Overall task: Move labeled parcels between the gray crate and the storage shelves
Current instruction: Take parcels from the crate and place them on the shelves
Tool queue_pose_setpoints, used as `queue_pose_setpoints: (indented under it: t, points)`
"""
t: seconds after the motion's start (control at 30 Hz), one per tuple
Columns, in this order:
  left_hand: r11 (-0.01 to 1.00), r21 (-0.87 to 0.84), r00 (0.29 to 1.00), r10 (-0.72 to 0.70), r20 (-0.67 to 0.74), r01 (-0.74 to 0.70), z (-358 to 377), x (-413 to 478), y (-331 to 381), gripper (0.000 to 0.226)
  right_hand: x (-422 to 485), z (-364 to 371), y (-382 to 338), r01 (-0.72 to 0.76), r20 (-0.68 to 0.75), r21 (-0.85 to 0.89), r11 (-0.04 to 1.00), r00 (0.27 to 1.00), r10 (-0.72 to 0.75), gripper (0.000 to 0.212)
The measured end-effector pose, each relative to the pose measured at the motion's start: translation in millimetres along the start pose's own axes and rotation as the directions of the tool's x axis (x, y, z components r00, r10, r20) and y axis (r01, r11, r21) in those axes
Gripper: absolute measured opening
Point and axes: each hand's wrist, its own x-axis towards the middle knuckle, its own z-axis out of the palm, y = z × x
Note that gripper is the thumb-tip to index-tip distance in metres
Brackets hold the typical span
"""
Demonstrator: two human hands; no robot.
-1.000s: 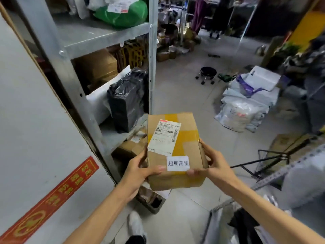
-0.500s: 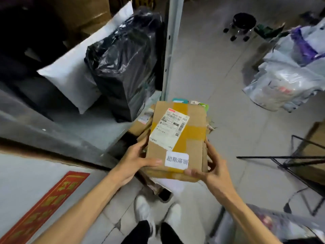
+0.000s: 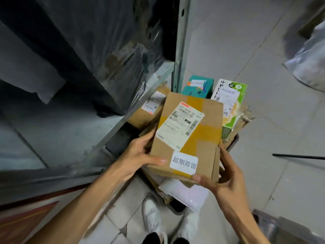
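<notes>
1. Both hands are bringing the cardboard parcel [image 3: 190, 138] down from chest height beside the storage shelves [image 3: 133, 110]; it is now hanging just above the gray crate [image 3: 234, 143] on the floor.
2. The left hand [image 3: 139, 155] is gripping the parcel's left edge, thumb lying across the top; the right hand [image 3: 223, 175] is wrapping the near right corner, thumb pressing the top face.
3. Judging by this, the parcel is going into the crate, not onto a shelf.
4. Next, the hands are likely needing to find a flat gap, since the crate is looking crowded.
5. Inside, a teal box [image 3: 197, 87] and a green carton [image 3: 230, 103] are standing at the far end, a labelled brown box [image 3: 149, 110] is lying at the left, and a white pouch [image 3: 186, 192] is sitting at the near end.
6. A black bagged parcel [image 3: 105, 50] is occupying the shelf above.
</notes>
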Motion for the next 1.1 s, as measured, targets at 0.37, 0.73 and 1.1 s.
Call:
queue_pose_setpoints:
  t: [0.37, 0.73, 1.1]
  points:
    - [1.0, 0.026, 1.0, -0.007, 0.015, 0.007, -16.1, 20.5, -17.6, 0.107, 19.1, 10.8, 20.6, 0.015, -0.047, -0.025, 1.0, 0.999, -0.016, 0.099]
    - [1.0, 0.009, 0.999, -0.028, 0.016, 0.028, -13.2, 18.3, -20.9, 0.11, 16.6, 7.4, 29.0, 0.013, -0.052, -0.012, 1.0, 0.999, -0.014, 0.107]
    - [0.987, 0.066, 0.986, -0.144, -0.082, 0.15, -6.7, 12.2, -6.3, 0.115, 11.4, 8.8, 24.4, -0.03, -0.057, -0.023, 0.999, 0.998, 0.029, 0.105]
